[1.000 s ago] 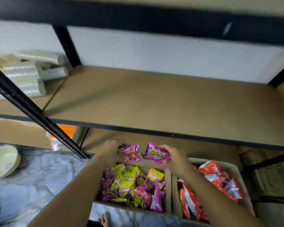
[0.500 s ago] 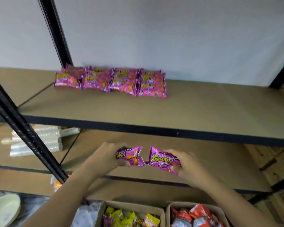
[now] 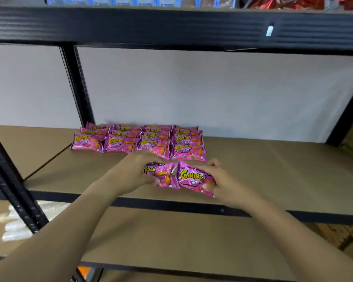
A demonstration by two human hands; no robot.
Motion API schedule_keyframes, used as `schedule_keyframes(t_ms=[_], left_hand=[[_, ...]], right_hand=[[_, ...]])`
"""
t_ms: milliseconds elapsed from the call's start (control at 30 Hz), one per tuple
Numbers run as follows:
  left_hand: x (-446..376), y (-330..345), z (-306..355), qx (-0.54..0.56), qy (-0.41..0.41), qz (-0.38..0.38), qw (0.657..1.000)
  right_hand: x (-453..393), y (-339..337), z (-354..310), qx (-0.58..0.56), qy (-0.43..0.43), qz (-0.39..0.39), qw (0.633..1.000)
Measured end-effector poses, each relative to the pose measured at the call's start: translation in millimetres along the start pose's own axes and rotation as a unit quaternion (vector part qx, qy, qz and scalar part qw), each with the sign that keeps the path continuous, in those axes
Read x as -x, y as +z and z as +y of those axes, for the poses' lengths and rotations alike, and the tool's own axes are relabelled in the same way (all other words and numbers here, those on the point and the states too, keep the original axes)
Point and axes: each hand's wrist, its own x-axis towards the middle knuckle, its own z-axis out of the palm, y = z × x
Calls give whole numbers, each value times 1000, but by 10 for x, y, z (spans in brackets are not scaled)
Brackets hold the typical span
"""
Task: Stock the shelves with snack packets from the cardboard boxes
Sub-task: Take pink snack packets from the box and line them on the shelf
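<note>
Pink foil up front: the left hand point(image 3: 140, 173) grips one pink packet point(image 3: 164, 175), fingers point(image 3: 151, 159) curled over its top and thumb underneath, and the right hand point(image 3: 219, 183) pinches a second pink packet point(image 3: 194, 179) by its right end, the Corntoz lettering facing up. Both packets are now over the middle shelf point(image 3: 273, 176), just in from its front edge and nearly touching each other at their inner corners; half a second ago they hung below that shelf's front edge, and a second ago they were down at the cardboard boxes, which have dropped out of view. Whether the packets rest on the board or hover just above it, I cannot tell. Close behind them, at the shelf's back edge near the left upright, lies the stocked batch of pink packets point(image 3: 139, 140) in overlapping rows, looming larger than before. The shelf above point(image 3: 171, 25) has come into sight, with blue and red packs point(image 3: 283, 2) along the top edge.
</note>
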Motion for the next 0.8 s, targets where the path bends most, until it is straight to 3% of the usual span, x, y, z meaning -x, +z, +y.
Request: schedule_keyframes(t_ms=[167, 800], left_hand=[[-421, 101, -369, -27, -49, 32, 998], [-1171, 416, -1306, -46, 7, 75, 996]], right_hand=[[-600, 58, 283, 26, 10, 0, 1000], [-1616, 248, 828, 163, -39, 53, 984]])
